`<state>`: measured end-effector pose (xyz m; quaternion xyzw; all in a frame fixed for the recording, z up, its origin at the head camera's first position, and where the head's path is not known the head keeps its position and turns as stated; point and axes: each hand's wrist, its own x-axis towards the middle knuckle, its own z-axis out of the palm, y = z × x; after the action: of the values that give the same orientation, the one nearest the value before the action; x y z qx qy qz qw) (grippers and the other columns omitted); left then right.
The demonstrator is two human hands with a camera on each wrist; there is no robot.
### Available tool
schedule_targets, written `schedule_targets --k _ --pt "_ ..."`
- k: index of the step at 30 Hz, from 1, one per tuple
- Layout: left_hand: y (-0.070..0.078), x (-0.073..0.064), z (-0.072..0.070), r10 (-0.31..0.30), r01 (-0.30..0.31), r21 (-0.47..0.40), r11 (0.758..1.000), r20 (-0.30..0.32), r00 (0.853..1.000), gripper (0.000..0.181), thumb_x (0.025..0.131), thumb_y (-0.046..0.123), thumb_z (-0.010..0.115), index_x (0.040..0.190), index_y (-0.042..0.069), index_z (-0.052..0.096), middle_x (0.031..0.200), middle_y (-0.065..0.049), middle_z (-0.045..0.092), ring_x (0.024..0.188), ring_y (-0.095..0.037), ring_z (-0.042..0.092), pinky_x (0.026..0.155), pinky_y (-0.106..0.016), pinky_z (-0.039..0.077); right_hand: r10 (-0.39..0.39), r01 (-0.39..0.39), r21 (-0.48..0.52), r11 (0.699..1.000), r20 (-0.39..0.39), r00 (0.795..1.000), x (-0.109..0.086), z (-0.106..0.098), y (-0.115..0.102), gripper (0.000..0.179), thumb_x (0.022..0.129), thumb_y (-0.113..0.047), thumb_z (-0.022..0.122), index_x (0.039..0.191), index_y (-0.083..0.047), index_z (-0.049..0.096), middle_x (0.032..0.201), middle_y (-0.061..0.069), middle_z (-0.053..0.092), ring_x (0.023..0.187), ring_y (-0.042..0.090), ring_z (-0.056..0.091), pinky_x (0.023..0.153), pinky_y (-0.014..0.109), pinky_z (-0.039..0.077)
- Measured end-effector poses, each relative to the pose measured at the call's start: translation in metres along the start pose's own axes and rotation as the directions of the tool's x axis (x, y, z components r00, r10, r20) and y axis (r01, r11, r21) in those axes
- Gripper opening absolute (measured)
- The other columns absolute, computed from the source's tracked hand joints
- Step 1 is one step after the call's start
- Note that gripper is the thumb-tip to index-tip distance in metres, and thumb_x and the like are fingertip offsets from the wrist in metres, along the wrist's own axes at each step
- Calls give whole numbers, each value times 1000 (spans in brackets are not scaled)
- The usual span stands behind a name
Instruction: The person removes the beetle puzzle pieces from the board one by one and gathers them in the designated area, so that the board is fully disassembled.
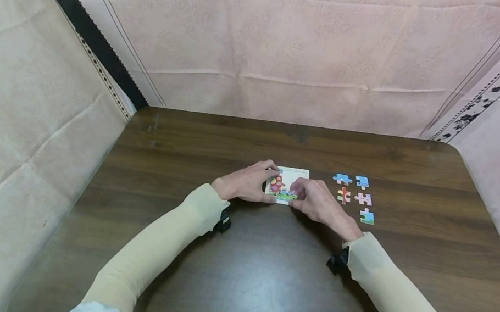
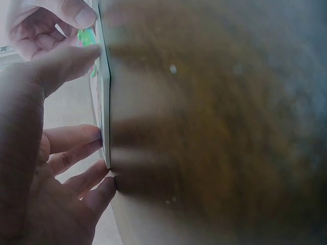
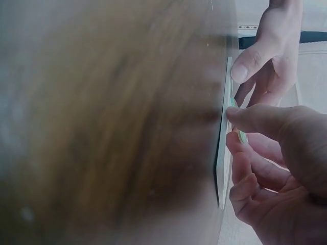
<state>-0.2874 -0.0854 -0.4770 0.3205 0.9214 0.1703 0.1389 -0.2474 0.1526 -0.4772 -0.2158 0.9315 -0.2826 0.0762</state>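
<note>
A small white puzzle tray (image 1: 296,173) lies flat on the table, with a picture of a red spotted shape and green ground partly assembled in it. My left hand (image 1: 251,183) holds the tray at its left side, thumb at the near edge and fingers along the far-left edges. Over the tray's near right part, my right hand (image 1: 317,202) pinches a green puzzle piece (image 3: 242,137) between thumb and fingers. The left wrist view shows that puzzle piece (image 2: 86,37) slightly tilted above the tray. Fingers hide much of the piece.
Several loose puzzle pieces lie right of the tray: blue ones (image 1: 342,179) at the back, a red one (image 1: 343,195), a pink one (image 1: 363,199) and a blue-green one (image 1: 367,217). Cloth hangs behind the brown wooden table (image 1: 213,135) and at both sides.
</note>
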Motion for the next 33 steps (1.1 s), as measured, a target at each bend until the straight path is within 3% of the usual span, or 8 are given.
schedule_targets --k 8,17,26,33 --pt "0 -1 0 -8 9 -10 1000 9 1000 82 97 49 82 161 7 51 166 -7 42 143 -24 49 120 -42 49 15 -15 -2 1000 9 1000 1 0 0 32 95 -14 83 124 -2 77 111 17 80 93 24 72 87 43 61" --pt "0 -2 -1 -48 49 -20 999 28 998 86 97 52 80 166 13 46 175 -10 30 152 -28 45 124 -45 46 -13 14 5 1000 -68 998 -4 -3 5 31 91 -13 85 117 1 79 103 17 81 87 23 74 83 42 63" --pt "1 -2 -1 -70 70 -28 997 29 997 85 97 51 80 167 15 46 175 -9 31 151 -28 44 124 -47 45 8 -5 35 999 -93 996 -21 -15 16 33 93 -12 84 122 2 79 103 17 77 85 22 61 75 32 49" --pt "1 -2 0 -84 84 -19 996 30 996 85 97 52 80 167 16 46 174 -8 31 150 -28 45 123 -47 46 -16 17 4 1000 -150 988 -34 -22 27 29 91 -9 86 117 0 81 102 15 76 87 24 61 77 33 48"
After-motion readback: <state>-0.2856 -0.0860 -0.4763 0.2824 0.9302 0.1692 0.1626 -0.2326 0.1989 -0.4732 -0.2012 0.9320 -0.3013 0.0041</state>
